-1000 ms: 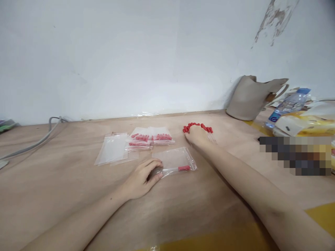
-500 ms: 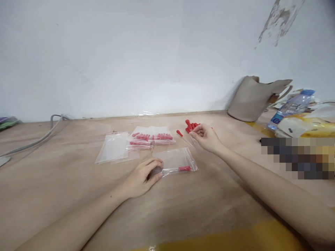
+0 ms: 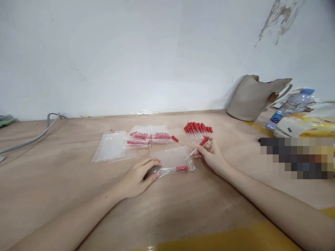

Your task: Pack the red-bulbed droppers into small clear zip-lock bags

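My right hand [image 3: 211, 155] pinches a glass dropper [image 3: 203, 141] with a red rubber bulb. The dropper's glass tip points left, close to the open-looking zip end of a clear zip-lock bag [image 3: 170, 157]. Inside that bag lies one dropper with a red bulb [image 3: 181, 168], along the near side. At the bag's left end my left hand [image 3: 142, 176] holds it between thumb and fingers. Beyond my right hand a fanned pile of red-bulbed droppers [image 3: 195, 128] lies on the table. A single loose dropper [image 3: 175, 138] rests left of the pile.
Several filled zip-lock bags [image 3: 159, 137] lie behind the bag, beside a stack of flat bags [image 3: 110, 148]. A beige bag-like holder [image 3: 251, 99], a water bottle [image 3: 290, 106] and a yellow-white packet [image 3: 300, 126] stand right. A grey cable [image 3: 34, 139] runs along the left.
My right hand has drawn one dropper from the pile and brought it toward me, near the bag's zip end. My left hand stays at the bag's left end.
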Tool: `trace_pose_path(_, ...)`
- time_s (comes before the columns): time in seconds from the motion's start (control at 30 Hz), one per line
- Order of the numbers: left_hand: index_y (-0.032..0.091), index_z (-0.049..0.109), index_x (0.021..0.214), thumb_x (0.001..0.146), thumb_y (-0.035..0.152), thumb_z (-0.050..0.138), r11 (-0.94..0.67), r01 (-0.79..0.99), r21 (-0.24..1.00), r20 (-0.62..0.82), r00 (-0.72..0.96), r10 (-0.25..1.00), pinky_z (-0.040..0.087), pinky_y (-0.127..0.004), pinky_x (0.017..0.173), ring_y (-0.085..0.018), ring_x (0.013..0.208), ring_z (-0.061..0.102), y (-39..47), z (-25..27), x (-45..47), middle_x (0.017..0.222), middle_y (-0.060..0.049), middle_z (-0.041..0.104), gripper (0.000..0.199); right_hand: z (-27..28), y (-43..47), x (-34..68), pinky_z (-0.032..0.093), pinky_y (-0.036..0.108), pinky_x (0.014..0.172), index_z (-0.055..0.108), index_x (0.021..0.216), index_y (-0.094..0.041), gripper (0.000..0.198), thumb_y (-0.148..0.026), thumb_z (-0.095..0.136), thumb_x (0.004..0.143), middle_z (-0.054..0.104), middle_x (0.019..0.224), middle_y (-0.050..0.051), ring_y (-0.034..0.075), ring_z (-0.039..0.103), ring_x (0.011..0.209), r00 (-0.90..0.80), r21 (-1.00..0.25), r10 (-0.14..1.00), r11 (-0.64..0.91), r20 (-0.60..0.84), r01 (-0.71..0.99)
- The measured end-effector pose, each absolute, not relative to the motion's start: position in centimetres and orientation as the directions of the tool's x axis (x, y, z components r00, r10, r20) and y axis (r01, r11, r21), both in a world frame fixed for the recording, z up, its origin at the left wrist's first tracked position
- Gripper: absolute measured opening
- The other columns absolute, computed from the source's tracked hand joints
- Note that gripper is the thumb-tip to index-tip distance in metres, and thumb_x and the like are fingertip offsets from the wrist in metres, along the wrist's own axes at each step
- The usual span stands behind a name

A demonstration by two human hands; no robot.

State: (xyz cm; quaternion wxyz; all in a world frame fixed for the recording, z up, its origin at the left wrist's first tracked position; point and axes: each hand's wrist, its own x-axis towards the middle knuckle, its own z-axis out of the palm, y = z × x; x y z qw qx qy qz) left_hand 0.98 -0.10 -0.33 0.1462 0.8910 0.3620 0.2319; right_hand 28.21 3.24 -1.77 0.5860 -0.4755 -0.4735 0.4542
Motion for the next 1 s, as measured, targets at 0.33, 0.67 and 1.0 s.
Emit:
trace_pose_path(0.33, 0.022, 0.051, 0.113, 0.09, 0.027, 0.045, -0.695, 0.58, 0.424, 0.303, 0.633, 0.713, 0.043, -0.036, 0.091, -0.021, 0.106, 0.052, -0.2, -0.2, 0.9, 0.116, -0.007, 0.053, 0.024, -1.6, 3.0, 30.3, 0.052, 0.033, 0.065, 0.041, 0.097, -0.022, 0.036, -0.042, 0.059, 0.073, 0.062, 0.083, 0.002, 0.013, 0.063, 0.064, -0.146, -1.0, 0.989, -0.002, -0.002, 0.002)
trace_pose_path(0.67, 0.022, 0.049, 0.114, 0.09, 0.026, 0.045, -0.691, 0.593, 0.414, 0.291, 0.633, 0.718, 0.043, -0.037, 0.091, -0.021, 0.106, 0.051, -0.2, -0.2, 0.9, 0.117, -0.007, 0.053, 0.025, -1.2, 3.9, 33.0, 0.026, 0.019, 0.041, 0.061, 0.083, -0.014, 0.033, -0.04, 0.069, 0.062, 0.056, 0.059, -0.004, 0.005, 0.041, 0.044, -0.245, -0.935, 0.966, 0.01, -0.082, 0.353)
trace_pose_path(1.0, 0.023, 0.047, 0.117, 0.089, 0.027, 0.046, -0.692, 0.596, 0.408, 0.299, 0.629, 0.718, 0.045, -0.035, 0.088, -0.021, 0.103, 0.054, -0.3, 0.0, 0.9, 0.116, -0.007, 0.054, 0.029, -0.4, 3.5, 32.9, 0.032, 0.019, 0.044, 0.06, 0.075, -0.015, 0.026, -0.037, 0.068, 0.064, 0.056, 0.062, -0.002, 0.006, 0.045, 0.05, -0.236, -0.916, 0.971, 0.056, -0.042, 0.396)
